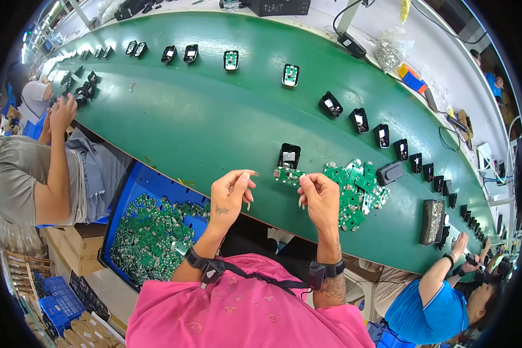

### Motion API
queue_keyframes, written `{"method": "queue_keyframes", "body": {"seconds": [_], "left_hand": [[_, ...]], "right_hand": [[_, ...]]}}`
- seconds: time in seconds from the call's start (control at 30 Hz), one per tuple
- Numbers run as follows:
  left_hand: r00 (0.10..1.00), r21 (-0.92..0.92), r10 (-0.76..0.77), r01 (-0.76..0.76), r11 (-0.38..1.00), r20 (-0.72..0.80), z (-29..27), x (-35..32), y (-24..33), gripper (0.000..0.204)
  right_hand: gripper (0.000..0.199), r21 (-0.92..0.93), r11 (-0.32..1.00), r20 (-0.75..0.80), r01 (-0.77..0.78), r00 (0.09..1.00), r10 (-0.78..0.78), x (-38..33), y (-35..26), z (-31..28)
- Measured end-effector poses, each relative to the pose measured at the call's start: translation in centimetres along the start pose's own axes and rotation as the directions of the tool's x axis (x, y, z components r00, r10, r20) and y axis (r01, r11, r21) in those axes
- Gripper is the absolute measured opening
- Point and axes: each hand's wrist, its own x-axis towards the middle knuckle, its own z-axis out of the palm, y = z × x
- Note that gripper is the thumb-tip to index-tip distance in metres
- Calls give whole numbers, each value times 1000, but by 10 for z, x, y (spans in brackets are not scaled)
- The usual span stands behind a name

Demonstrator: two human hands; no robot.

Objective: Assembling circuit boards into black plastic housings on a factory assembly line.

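A green circuit board (288, 176) is pinched by its right end between the thumb and fingers of my right hand (322, 197). The board lies level, just in front of a small black plastic case (289, 153) with a whitish part inside; whether they touch is unclear. Left of the board is my left hand (229, 194), its fingers loosely curled and somewhat apart, with nothing visible in them. Beside my right hand, more green circuit boards (354, 191) lie heaped on the green table (197, 124).
Black cases line the table's far side, a few with boards inside (290, 75). A dark closed case (390, 173) and a foam-like block (432, 222) lie to the right. A blue bin (134, 180) of boards stands at lower left. Co-workers sit on both sides.
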Motion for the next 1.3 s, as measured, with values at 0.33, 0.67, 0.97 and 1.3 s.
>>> {"method": "queue_keyframes", "body": {"seconds": [0.33, 0.67, 0.97, 1.3], "left_hand": [[1000, 2, -19, 19, 1000, 23, 1, 8, -4, 26], [998, 55, 44, -47, 997, 48, 10, 33, 0, 26], [994, 66, -7, 0, 998, 113, 22, 43, 7, 35], [854, 146, -30, -53, 988, 519, 32, 84, -15, 60]], "right_hand": [[19, 1, 1000, -36, 9, 999, -9, 2, 2, -7], [18, -62, 998, -3, -15, 1000, 15, 0, 4, -1], [19, -98, 995, -85, 7, 996, -15, 12, 7, 6], [24, -136, 991, -191, 10, 981, -36, 31, 19, 19]]}}
